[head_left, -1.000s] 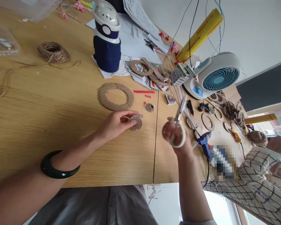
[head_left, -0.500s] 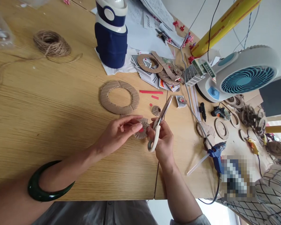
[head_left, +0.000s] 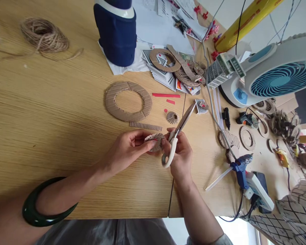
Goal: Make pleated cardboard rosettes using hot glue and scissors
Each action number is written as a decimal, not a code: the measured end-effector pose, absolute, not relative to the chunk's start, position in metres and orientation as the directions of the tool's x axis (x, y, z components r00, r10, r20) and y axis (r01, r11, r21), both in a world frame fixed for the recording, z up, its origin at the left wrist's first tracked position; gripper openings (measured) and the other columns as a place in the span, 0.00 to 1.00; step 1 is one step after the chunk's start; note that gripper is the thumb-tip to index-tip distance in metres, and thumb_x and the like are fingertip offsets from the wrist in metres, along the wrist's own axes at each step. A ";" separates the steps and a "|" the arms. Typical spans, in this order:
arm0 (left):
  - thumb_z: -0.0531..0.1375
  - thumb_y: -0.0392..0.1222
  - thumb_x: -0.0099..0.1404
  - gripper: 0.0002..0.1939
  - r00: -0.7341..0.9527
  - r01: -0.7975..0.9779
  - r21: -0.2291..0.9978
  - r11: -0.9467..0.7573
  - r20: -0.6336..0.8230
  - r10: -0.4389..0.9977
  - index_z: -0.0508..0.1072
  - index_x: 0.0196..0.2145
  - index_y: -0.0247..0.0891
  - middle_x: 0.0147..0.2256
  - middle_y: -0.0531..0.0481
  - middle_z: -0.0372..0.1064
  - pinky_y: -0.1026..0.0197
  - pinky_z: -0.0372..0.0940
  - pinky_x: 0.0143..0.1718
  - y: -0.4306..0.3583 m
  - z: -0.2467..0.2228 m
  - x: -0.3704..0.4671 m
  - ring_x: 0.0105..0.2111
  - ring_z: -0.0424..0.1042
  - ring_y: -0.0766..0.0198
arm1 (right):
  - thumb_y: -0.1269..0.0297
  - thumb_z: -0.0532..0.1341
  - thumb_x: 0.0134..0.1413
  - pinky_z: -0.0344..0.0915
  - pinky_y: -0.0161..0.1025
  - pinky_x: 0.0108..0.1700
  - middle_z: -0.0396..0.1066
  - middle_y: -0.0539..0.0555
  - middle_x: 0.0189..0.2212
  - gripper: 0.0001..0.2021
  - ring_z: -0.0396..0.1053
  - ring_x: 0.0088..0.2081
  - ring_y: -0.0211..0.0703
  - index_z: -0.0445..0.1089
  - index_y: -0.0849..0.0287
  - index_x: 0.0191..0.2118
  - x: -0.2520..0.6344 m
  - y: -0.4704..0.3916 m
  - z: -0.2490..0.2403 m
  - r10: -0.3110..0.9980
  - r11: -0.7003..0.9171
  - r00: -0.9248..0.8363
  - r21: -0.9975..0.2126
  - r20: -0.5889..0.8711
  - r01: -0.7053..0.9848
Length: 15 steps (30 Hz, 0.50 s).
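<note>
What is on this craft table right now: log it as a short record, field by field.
left hand: pinches a small corrugated cardboard disc with a red dot, lifted off the table
right hand: holds white-handled scissors, blades shut, pointing away
nearest on table: cardboard strip, large cardboard ring, small pleated cardboard cone
further back: blue jug, twine coil, desk fan
right side: blue glue gun
surface: wooden table
</note>
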<state>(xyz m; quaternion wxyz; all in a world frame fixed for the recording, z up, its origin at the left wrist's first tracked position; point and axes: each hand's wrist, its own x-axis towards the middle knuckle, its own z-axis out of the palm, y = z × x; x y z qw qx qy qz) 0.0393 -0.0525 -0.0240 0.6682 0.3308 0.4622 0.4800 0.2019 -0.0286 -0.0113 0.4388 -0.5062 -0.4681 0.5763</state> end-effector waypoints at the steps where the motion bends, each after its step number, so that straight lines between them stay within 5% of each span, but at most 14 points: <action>1: 0.70 0.47 0.62 0.14 0.092 -0.337 0.885 0.320 -0.307 0.947 0.81 0.43 0.39 0.39 0.49 0.81 0.62 0.78 0.40 -0.052 -0.022 0.039 0.38 0.81 0.61 | 0.58 0.73 0.52 0.65 0.33 0.31 0.69 0.47 0.31 0.18 0.66 0.30 0.35 0.71 0.54 0.46 0.203 -0.028 -0.011 0.977 -0.179 -0.120 -0.983 -0.174 -0.030; 5: 0.69 0.44 0.61 0.08 0.000 -0.340 0.874 0.346 -0.368 0.930 0.80 0.35 0.37 0.32 0.52 0.79 0.65 0.76 0.33 -0.048 -0.017 0.036 0.29 0.77 0.65 | 0.54 0.73 0.51 0.62 0.34 0.31 0.68 0.47 0.31 0.20 0.64 0.30 0.34 0.72 0.55 0.47 0.214 -0.023 -0.005 0.959 -0.190 -0.207 -0.981 -0.195 0.046; 15: 0.67 0.45 0.58 0.09 -0.242 -0.256 0.938 0.232 -0.295 0.924 0.76 0.29 0.37 0.27 0.54 0.73 0.65 0.74 0.28 -0.040 -0.011 0.023 0.26 0.73 0.65 | 0.41 0.74 0.44 0.57 0.37 0.31 0.60 0.45 0.27 0.30 0.57 0.29 0.36 0.70 0.59 0.45 0.230 -0.023 0.012 0.816 -0.290 -0.406 -0.899 -0.412 0.329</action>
